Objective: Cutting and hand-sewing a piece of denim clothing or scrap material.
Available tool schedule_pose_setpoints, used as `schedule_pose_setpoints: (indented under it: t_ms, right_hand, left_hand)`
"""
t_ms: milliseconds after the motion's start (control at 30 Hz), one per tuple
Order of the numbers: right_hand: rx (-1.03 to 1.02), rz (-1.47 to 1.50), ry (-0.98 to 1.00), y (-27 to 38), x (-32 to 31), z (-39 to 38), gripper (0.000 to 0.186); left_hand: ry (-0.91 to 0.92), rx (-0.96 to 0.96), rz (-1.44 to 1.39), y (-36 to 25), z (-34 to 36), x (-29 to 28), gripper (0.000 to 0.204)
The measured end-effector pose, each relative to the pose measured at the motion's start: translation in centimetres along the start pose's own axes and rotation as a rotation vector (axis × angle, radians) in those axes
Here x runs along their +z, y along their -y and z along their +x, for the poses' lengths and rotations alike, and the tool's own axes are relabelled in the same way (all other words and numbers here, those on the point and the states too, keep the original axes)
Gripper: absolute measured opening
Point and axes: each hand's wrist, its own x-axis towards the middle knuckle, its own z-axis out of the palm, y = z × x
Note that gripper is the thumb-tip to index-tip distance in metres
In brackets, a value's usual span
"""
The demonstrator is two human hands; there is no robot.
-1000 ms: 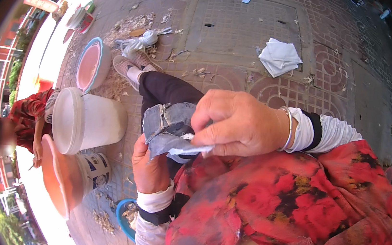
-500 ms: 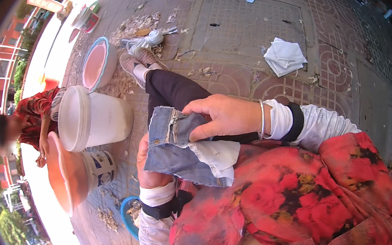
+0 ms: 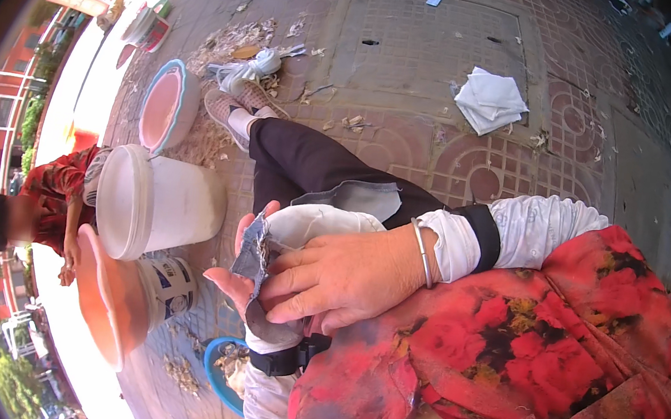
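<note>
Between my hands is a piece of blue-grey denim (image 3: 249, 259) with frayed edges. White cloth (image 3: 321, 223) bulges beside it, and a grey flap (image 3: 370, 199) sticks out past my right hand toward the trouser leg. From below, my left hand (image 3: 229, 284) holds the denim, thumb and fingers showing around its edge, palm mostly covered. My right hand (image 3: 348, 279), with a metal bangle (image 3: 422, 252) at the wrist, lies over the cloth, back upward, fingers pressed onto the denim's folded edge. What its fingertips grip underneath is partly hidden.
A large white bucket (image 3: 183, 202), an orange basin (image 3: 114, 300) and a pink basin (image 3: 167, 107) stand to the left. Nearby, a person in red (image 3: 56, 190) bends over. A blue basin (image 3: 219, 362) holds scraps. Folded white cloths (image 3: 490, 101) lie on the paving.
The denim, earlier spread flat with its zipper showing, is now turned and bunched, its white cloth uppermost. My right hand has come down and left over it; my left fingers show more.
</note>
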Motion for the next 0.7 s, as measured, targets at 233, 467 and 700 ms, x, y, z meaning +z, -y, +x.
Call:
schedule_pose_setpoints:
  t_ms: [233, 467, 700]
  right_hand:
    - [0.179, -0.304, -0.235, -2.9, 0.8, -1.0, 0.028]
    - [0.403, -0.059, -0.459, -3.5, 1.7, -1.7, 0.033]
    - [0.357, -0.331, -0.242, -3.6, 2.5, -2.5, 0.022]
  left_hand:
    - [-0.013, -0.171, -0.001, 0.0, -0.4, -4.1, 0.060]
    - [-0.013, -0.147, -0.357, -0.4, -1.1, -3.3, 0.052]
    - [-0.060, -0.186, 0.288, -0.1, -1.3, -3.0, 0.042]
